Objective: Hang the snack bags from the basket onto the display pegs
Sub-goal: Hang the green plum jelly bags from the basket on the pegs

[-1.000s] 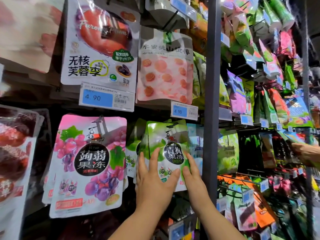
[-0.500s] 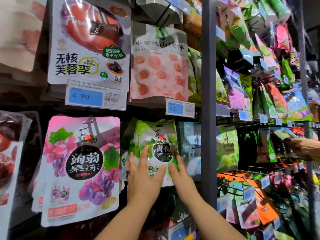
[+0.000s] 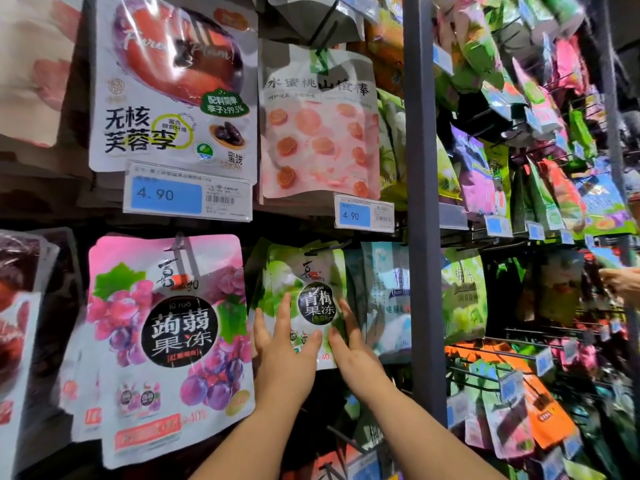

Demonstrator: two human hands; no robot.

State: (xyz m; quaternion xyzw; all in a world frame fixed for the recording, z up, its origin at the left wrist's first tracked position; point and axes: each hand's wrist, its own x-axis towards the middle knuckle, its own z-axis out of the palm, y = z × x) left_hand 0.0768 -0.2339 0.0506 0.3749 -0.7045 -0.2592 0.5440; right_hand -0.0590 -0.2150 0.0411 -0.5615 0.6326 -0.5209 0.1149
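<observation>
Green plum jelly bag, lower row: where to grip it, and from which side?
I'd take the green bag by its lower edge, thumb in front, fingers behind, coming from below. It hangs flat by its top with the bottom free, while the pink grape bag and pale blue bag crowd its sides. The left hand and right hand lie flat on that lower half.

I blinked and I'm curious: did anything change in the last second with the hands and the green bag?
Hardly anything. The left hand and right hand stay pressed flat on the green bag, which hangs where it was beside the purple bag. Nothing was gripped or let go. Only the camera view drifted a little.
</observation>
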